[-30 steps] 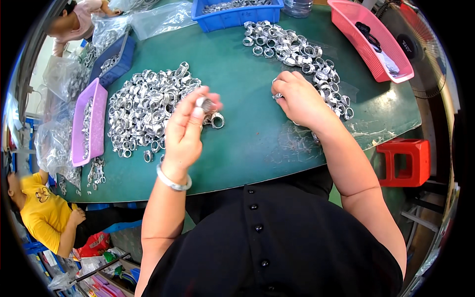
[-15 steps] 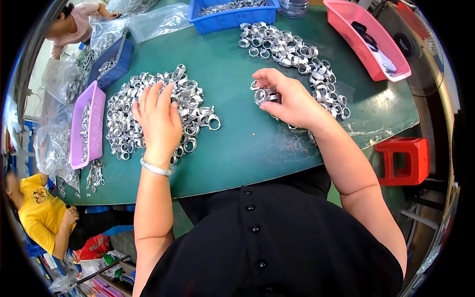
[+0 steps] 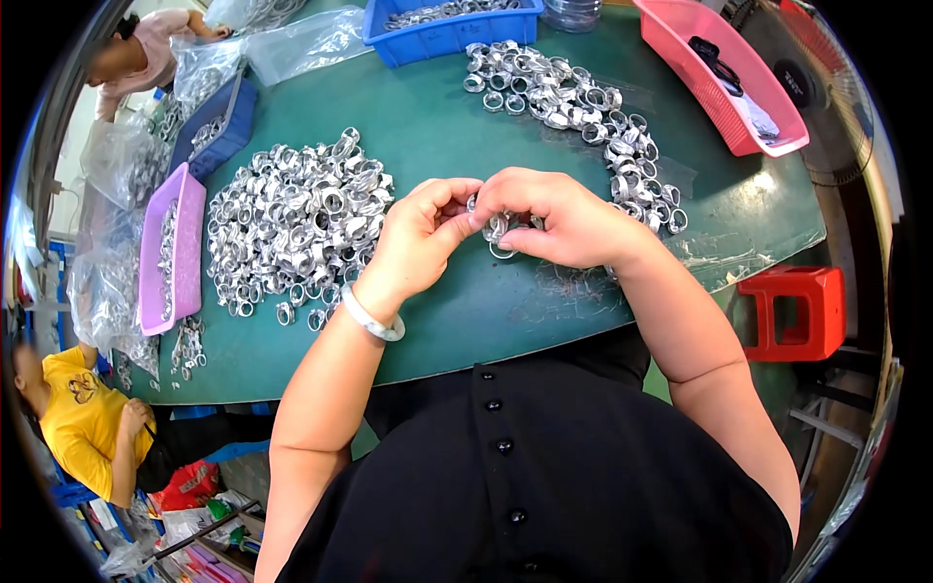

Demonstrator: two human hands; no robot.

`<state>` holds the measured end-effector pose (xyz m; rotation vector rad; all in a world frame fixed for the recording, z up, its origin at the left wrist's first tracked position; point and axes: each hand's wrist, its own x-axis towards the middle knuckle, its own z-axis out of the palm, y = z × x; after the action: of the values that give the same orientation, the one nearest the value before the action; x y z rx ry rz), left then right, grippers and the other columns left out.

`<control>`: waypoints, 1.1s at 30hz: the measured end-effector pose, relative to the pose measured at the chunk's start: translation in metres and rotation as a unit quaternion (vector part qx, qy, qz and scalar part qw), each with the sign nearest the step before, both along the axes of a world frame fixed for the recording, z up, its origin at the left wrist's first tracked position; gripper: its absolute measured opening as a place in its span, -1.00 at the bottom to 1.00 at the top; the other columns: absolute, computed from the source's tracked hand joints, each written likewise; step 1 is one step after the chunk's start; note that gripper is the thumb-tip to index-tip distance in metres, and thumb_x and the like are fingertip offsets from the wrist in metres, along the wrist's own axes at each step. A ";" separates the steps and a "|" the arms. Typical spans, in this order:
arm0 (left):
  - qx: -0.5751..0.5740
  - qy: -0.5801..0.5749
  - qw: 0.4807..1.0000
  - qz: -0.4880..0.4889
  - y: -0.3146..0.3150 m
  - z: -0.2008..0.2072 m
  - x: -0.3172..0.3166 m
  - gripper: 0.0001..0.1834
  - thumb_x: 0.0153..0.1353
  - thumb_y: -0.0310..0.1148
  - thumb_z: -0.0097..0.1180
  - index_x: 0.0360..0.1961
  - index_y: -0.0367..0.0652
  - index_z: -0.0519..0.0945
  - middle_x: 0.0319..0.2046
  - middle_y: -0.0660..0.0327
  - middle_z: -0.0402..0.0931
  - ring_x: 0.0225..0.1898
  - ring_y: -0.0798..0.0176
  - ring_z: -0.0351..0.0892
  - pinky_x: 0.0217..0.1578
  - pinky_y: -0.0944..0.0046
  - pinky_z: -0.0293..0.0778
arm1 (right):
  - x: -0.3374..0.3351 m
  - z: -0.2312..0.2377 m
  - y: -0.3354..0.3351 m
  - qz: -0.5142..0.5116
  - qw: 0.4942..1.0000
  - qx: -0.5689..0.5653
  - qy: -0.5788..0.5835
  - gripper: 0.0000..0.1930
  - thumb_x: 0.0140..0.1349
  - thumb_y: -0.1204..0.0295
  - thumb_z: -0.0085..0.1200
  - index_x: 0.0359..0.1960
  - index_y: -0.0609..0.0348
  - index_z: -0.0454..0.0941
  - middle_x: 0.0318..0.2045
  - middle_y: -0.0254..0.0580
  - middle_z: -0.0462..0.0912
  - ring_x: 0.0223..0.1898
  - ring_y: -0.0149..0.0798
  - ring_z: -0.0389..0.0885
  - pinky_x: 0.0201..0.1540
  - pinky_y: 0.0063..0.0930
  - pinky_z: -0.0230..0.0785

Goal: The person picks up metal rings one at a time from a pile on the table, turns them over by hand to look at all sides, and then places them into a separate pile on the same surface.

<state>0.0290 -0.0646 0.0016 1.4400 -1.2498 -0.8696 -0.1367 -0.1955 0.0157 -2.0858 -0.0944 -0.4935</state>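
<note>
Both my hands meet above the middle of the green table (image 3: pixel 466 311). The closed fingers of my left hand (image 3: pixel 413 238) pinch a small silver-coloured metal ring (image 3: pixel 472 203), partly hidden by the fingertips. Touching them are the fingertips of my right hand (image 3: pixel 569 219), whose curled fingers and thumb hold several more metal rings (image 3: pixel 501 238). A large heap of such rings (image 3: pixel 292 219) lies to the left of my left hand. Beyond and to the right of my right hand, a curved band of the same rings (image 3: pixel 573 97) stretches across the table.
A purple basket (image 3: pixel 154 262) and dark blue bin (image 3: pixel 238 126) stand left, near clear plastic bags (image 3: pixel 311 44). A blue bin (image 3: pixel 457 39) and pink basket (image 3: pixel 680 63) stand at the back. Two people sit left; a red stool (image 3: pixel 797 316) is right.
My left hand has moved right from the large heap to meet my right hand, its fingers now pinching a ring. My right hand has shifted slightly left, still holding rings.
</note>
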 end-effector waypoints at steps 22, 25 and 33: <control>-0.058 -0.423 0.904 -0.007 0.015 0.009 -0.013 -0.46 -0.15 -0.33 0.39 -0.07 -0.19 0.54 -0.10 0.12 0.46 -0.04 0.00 0.39 0.00 0.08 0.27 | -0.004 0.002 0.004 -0.031 0.986 -0.127 0.101 -0.89 -0.02 0.64 0.03 -0.41 0.26 0.46 -0.26 -0.10 0.53 -0.22 0.02 0.53 -0.19 -0.22 0.40; -0.057 -0.439 0.896 0.029 0.014 0.001 -0.015 -0.59 -0.15 -0.37 0.37 -0.20 -0.20 0.58 -0.13 0.13 0.47 -0.05 0.00 0.40 -0.01 0.07 0.28 | -0.004 0.006 0.006 -0.024 0.984 -0.136 0.113 -0.92 -0.01 0.59 0.03 -0.43 0.27 0.46 -0.29 -0.07 0.53 -0.21 0.03 0.53 -0.17 -0.19 0.39; -0.046 -0.342 0.935 0.086 0.021 0.011 -0.022 -0.68 -0.06 -0.49 0.31 -0.22 -0.21 0.56 -0.39 0.21 0.56 -0.30 0.21 0.53 -0.25 0.27 0.42 | -0.006 0.006 0.005 -0.070 0.979 -0.145 0.128 -0.74 -0.03 0.51 0.17 -0.28 0.20 0.42 -0.31 -0.10 0.54 -0.27 -0.01 0.53 -0.24 -0.23 0.38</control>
<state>0.0073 -0.0441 0.0122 1.8154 -1.6046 -0.1711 -0.1430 -0.1909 0.0219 -2.4362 0.1413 -0.3028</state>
